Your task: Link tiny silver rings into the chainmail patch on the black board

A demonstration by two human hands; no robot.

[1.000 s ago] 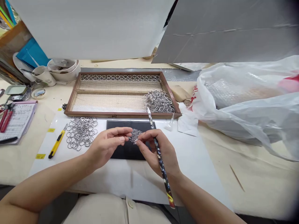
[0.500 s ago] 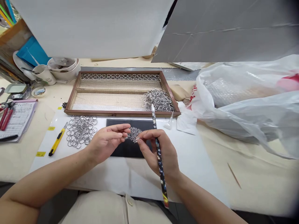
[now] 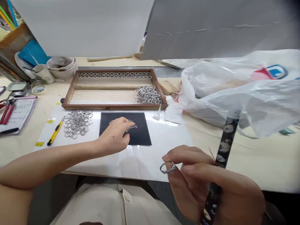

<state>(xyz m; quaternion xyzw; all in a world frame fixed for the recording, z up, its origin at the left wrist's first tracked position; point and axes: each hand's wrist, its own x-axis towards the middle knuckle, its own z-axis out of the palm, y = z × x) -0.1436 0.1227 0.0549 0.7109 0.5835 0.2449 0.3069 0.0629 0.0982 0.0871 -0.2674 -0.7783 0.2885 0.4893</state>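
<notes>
- 1 metal ring [image 3: 167,172] is pinched between the thumb and a fingertip of the right hand [image 3: 234,184]; a dark patterned pen [image 3: 226,144] is also held across that palm.
- The left hand [image 3: 114,136] is placed over a black mat [image 3: 143,135], its fingers loosely bent and its thumb and forefinger parted; whether anything is touched beneath the fingers cannot be told.
- A pile of small metal pieces [image 3: 135,126] is partly hidden under the left fingers, on the mat.
- The key relation is set between ring and pile: the pile is found to the left of the ring and farther from the body, with the mat's right edge and bare white sheet [image 3: 142,161] between them.
- By far, the left hand is the nearer of the 2 hands to the pile; the right hand is held well apart from it, seemingly raised toward the camera.
- No long axis is offered by the round ring, which is seen as a flattened loop; the pen's axis is slanted up and to the right, and the mat's longer side is laid left to right.
- More rings [image 3: 78,124] are heaped left of the mat, well apart from the held ring.
</notes>
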